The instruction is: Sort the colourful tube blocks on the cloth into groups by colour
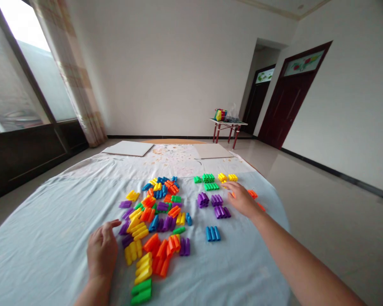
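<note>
Many plastic tube pieces in mixed colours lie in a long pile, with orange pieces (161,257) and yellow pieces (139,230) among them. Left of the pile, my left hand (102,248) rests near the cloth, its fingers pointing at the purple and yellow pieces. On the right are sorted groups: green (208,178), yellow (232,177), purple (222,212) and one blue piece (213,233). My right hand (241,199) reaches over the cloth beside the yellow and purple groups, fingers extended with nothing visible in them. Orange pieces (252,194) are partly hidden behind it.
A light blue cloth (64,221) covers the round table. Two flat boards, one white (128,148) and one beige (213,151), lie at its far side. Beyond stands a small table (229,123) with bags on it. A curtain and window are at the left, doors at the right.
</note>
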A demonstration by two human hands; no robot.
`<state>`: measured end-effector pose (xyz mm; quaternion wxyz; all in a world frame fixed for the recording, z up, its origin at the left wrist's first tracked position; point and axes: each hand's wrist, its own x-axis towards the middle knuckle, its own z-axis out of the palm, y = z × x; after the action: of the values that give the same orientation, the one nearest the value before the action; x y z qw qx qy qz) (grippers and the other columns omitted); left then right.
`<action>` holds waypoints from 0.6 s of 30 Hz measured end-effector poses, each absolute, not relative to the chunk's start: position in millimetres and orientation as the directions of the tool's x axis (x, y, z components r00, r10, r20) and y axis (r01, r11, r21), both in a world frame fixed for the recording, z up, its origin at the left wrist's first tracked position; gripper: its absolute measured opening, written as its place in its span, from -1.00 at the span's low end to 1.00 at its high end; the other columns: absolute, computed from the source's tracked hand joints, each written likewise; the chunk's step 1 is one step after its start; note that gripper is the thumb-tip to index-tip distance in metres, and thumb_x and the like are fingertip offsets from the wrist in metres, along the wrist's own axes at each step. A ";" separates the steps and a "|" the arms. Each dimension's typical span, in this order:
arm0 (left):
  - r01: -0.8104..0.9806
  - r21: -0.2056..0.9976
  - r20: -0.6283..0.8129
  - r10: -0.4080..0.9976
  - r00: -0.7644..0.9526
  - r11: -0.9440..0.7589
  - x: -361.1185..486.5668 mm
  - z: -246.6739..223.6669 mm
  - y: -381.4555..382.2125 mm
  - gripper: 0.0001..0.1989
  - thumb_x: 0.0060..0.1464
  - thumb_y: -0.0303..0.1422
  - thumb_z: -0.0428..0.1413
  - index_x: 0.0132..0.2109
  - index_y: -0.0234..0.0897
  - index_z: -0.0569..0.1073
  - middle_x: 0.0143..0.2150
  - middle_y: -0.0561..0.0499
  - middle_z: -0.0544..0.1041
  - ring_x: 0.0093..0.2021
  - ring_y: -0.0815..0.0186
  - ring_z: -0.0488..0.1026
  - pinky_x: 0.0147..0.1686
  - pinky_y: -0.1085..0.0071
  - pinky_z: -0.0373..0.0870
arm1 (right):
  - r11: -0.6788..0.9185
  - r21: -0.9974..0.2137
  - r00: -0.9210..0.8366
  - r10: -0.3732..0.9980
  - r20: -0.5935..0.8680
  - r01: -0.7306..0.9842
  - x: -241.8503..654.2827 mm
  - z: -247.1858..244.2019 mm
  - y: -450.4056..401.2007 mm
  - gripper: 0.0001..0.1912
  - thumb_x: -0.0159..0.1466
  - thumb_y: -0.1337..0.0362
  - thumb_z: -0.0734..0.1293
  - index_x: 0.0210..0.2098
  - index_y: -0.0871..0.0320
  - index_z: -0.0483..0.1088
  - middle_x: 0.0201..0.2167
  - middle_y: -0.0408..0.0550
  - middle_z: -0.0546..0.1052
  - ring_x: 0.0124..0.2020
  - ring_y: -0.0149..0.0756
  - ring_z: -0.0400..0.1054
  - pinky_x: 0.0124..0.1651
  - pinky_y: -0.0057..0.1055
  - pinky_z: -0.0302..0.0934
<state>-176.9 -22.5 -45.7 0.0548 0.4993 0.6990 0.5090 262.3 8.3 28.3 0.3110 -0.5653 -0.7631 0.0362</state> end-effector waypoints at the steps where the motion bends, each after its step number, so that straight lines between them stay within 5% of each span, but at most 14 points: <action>1: 0.625 0.781 0.410 0.760 -0.504 -0.006 -176.3 -45.9 -22.8 -0.56 0.08 -0.16 -0.19 -0.39 -0.24 0.54 -0.29 -0.08 0.59 -0.17 0.09 0.49 -0.09 0.09 0.38 | 0.421 -0.438 -0.211 0.867 0.452 0.794 242.0 30.0 -1.5 -0.55 0.19 0.49 0.16 0.02 0.15 0.42 -0.01 0.05 0.47 0.06 -0.22 0.32 0.17 -0.26 0.15; 5: 0.576 0.818 0.359 0.767 -0.531 0.016 -174.9 -47.6 -23.4 -0.54 0.07 -0.14 -0.20 -0.38 -0.25 0.54 -0.28 -0.10 0.59 -0.13 0.06 0.48 -0.04 0.03 0.36 | 0.592 -0.527 -0.465 0.806 0.367 0.609 160.1 29.2 -43.7 -0.65 0.21 0.41 0.26 -0.02 0.10 0.45 -0.13 -0.02 0.53 -0.04 -0.26 0.37 0.09 -0.30 0.21; 9: 0.570 0.821 0.370 0.760 -0.534 0.000 -172.5 -45.7 -25.0 -0.54 0.07 -0.15 -0.21 -0.39 -0.26 0.53 -0.30 -0.10 0.58 -0.13 0.07 0.48 -0.03 0.05 0.37 | 0.657 -0.520 -0.637 0.729 0.251 0.546 114.0 17.6 -61.9 -0.59 0.15 0.34 0.39 0.01 0.16 0.44 -0.04 0.03 0.51 0.02 -0.18 0.33 0.16 -0.26 0.14; 18: 0.565 0.825 0.393 0.740 -0.546 -0.021 -169.8 -41.5 -29.3 -0.55 0.07 -0.16 -0.19 -0.41 -0.25 0.53 -0.35 -0.08 0.58 -0.22 0.11 0.49 -0.10 0.10 0.40 | 0.621 -0.566 -0.675 0.723 0.147 0.542 123.1 11.9 -73.9 -0.47 0.11 0.45 0.35 0.09 0.12 0.38 -0.04 0.02 0.45 0.03 -0.21 0.27 0.16 -0.29 0.11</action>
<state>-169.8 -29.3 -41.5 0.0810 0.4695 0.6951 0.5384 123.1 -73.9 11.9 0.1837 -0.3588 -0.8814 0.2462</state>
